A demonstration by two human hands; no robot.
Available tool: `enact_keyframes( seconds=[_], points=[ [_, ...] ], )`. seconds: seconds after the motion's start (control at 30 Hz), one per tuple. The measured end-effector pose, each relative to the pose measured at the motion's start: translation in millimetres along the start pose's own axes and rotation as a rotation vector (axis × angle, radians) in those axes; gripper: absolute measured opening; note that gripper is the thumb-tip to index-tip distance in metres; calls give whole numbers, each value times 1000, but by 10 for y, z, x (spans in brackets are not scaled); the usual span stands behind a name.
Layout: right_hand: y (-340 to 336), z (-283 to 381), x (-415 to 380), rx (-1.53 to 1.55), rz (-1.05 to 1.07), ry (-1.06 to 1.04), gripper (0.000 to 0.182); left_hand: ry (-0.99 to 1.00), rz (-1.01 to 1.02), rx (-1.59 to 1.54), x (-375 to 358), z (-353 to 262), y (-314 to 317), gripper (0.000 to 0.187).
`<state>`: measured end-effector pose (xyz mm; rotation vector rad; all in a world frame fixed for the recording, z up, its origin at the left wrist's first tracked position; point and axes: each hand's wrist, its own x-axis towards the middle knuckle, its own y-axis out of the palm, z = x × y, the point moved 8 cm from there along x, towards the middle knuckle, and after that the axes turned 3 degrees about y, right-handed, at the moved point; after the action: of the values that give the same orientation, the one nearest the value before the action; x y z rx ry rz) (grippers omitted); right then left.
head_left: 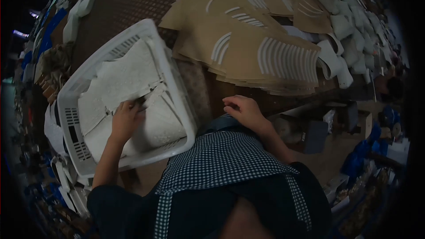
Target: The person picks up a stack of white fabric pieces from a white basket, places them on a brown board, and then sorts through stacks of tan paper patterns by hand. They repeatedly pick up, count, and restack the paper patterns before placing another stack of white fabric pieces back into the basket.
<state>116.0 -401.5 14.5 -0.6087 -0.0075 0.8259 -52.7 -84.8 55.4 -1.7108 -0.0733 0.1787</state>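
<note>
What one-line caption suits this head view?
Left hand among pale pieces in a white basket, right hand near brown sheets bearing white strips.

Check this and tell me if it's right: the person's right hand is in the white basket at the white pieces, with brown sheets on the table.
Wrong hand: the head view shows the left hand in the white basket at the white pieces, with brown sheets on the table.
</note>
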Motion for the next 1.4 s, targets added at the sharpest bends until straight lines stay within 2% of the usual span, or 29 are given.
enact_keyframes(
  seconds=[0.07,0.13,0.2,0.23,0.27,0.33,0.37,0.4,0.43,0.5,0.57,0.6,0.7,0.77,0.83,0.87,0.97,1.0,1.17,1.2,1.3,1.33,1.4],
  points=[
    [-119,-139,-86,7,-48,6,30,15,-17,-11,52,-199,-136,39],
    [-208,-334,-158,4,-43,36,30,-188,129,-190,57,-11,119,36],
    [-401,-599,-193,5,-68,68,32,-204,242,-109,122,67,104,34],
    [-536,-776,-226,8,-101,100,34,-128,220,-38,167,-35,36,33],
    [-694,-978,-250,10,-133,129,37,-130,158,-27,215,-127,-65,33],
    [-1233,-1444,-336,-120,-373,80,42,-141,36,-4,353,-542,-539,32],
    [-1499,-1703,-424,-180,-485,60,45,-138,-107,-88,432,-783,-795,31],
    [-1748,-2086,-499,-128,-543,138,48,-138,-245,-168,489,-1043,-1053,31],
    [-2003,-2402,-580,-72,-600,211,52,-133,-296,-279,544,-1331,-1239,32],
    [-2439,-2765,-767,32,-687,315,57,3,-434,-655,669,-1778,-1317,34],
    [-2725,-3328,-807,32,-687,409,64,-35,-361,-901,1035,-2217,-960,37],
    [-2828,-3432,-803,61,-692,426,64,-40,-311,-929,1277,-2362,-636,42],
    [-3074,-3634,-745,73,-687,482,66,8,-133,-617,2039,-2636,800,61],
    [-3228,-3785,-634,-18,-661,527,66,-128,-114,-230,2365,-2756,1238,72],
    [-3297,-3871,-532,-43,-648,532,65,-283,-297,-114,2582,-2670,1583,70],
    [-3345,-3934,-497,-59,-643,540,65,-357,-382,-59,2641,-2652,1649,69],
    [-3423,-4102,-419,-196,-625,513,63,-441,-317,-172,2799,-2809,1887,83],
    [-3457,-3989,-436,-207,-634,526,60,-429,-324,-193,2803,-2926,1893,82],
    [-3454,-4184,-474,23,-681,429,56,-390,-403,-209,2763,-3471,1866,82],
    [-3484,-4187,-476,59,-689,411,55,-427,-340,-246,2776,-3546,1838,80],
    [-3480,-4202,-464,181,-689,417,54,-307,-340,-310,2812,-3844,1737,77],
    [-3513,-4159,-457,101,-712,415,52,-276,-338,-314,2819,-3933,1716,77],
    [-3533,-4223,-406,141,-696,445,51,-214,-336,-325,2847,-4099,1698,75]
  ],
)
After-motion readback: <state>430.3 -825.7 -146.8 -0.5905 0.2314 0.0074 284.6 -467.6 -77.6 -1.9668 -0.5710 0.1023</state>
